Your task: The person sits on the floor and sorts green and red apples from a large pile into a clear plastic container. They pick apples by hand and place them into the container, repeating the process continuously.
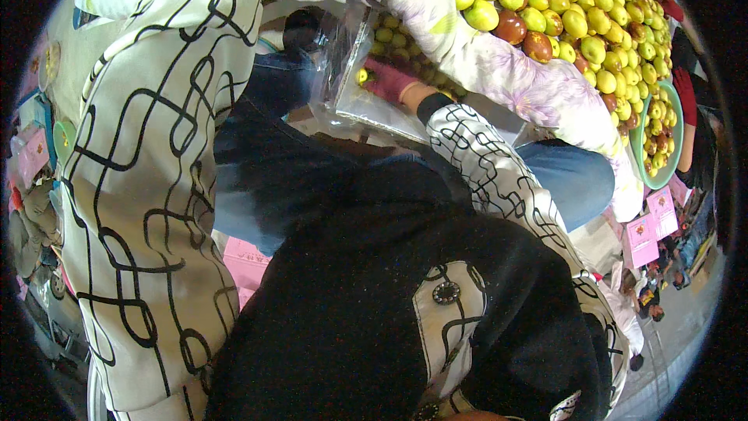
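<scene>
My right hand (387,80), in a dark red glove, reaches into a box lined with clear plastic (345,106) below the edge of the fruit pile. A small yellow-green fruit (362,76) shows at its fingertips; whether the fingers grip it is hard to tell. More green fruits (397,41) lie inside the box, in shadow. My left hand is out of view; its sleeve with black looped lines runs up the left side to the top edge. Beyond the box, a large heap of green and red-brown jujubes (584,11) lies behind a rolled floral cloth rim (514,82).
At the right, another person's red-gloved hand (685,96) is beside a green basket (679,128) of jujubes. Pink boxes (641,241) stand below it. More pink cartons (242,263) lie behind my legs, and a light green basin (63,140) is at the far left.
</scene>
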The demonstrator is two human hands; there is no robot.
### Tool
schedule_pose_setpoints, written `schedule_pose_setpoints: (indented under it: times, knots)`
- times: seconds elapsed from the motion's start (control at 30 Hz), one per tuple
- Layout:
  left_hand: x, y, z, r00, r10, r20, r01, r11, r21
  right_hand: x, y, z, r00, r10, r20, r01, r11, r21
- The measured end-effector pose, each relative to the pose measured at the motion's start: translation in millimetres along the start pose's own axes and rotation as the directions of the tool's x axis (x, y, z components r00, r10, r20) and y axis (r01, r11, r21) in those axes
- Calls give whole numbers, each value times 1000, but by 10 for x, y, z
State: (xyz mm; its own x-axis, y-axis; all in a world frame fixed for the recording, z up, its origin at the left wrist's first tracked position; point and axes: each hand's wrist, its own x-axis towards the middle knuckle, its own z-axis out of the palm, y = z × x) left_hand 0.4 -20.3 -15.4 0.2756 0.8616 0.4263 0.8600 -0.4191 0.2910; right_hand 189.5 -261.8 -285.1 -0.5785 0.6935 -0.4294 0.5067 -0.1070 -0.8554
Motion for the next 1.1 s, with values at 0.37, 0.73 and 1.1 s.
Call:
schedule_pose_setpoints:
  times: [0.37,0.73,1.1]
  knots:
    - [-25,22,-47,1000,11,-2,-11,1000,8,394,286,388,990,138,27,-106,856,-505]
    - [35,-167,104,997,73,-23,-73,997,39,-1023,-864,-824,965,163,206,-62,903,-426]
    - [346,-810,459,923,322,214,-345,935,84,-4021,-1462,-1766,681,719,-140,-715,613,-335]
